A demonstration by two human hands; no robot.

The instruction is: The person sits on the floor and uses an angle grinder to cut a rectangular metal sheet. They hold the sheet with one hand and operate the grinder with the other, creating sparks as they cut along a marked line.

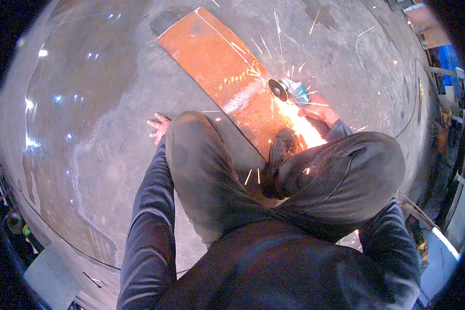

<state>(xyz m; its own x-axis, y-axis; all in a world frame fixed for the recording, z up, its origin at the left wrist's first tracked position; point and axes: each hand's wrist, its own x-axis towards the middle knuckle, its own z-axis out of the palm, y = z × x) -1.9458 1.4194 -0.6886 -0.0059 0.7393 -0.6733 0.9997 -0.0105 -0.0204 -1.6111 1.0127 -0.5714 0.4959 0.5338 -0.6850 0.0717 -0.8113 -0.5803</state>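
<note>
A teal and silver angle grinder (295,92) with a dark round disc (278,90) is in my right hand (323,111), whose fingers are wrapped round its body. The disc meets the right edge of a long rust-orange metal plate (206,57) lying flat on the floor. Bright sparks (299,124) stream from the contact back toward my shoe (283,150), which rests at the plate's near end. Beside my left knee, my left hand (159,128) has its fingers spread and holds nothing. Part of its palm is hidden by the knee.
Grey concrete floor (108,139) surrounds the plate, with darker, shiny patches at the left. A thin cable (416,103) runs along the floor at the right. Metal pieces and blue items (447,59) stand at the far right edge, and a pale panel (51,276) lies at the lower left.
</note>
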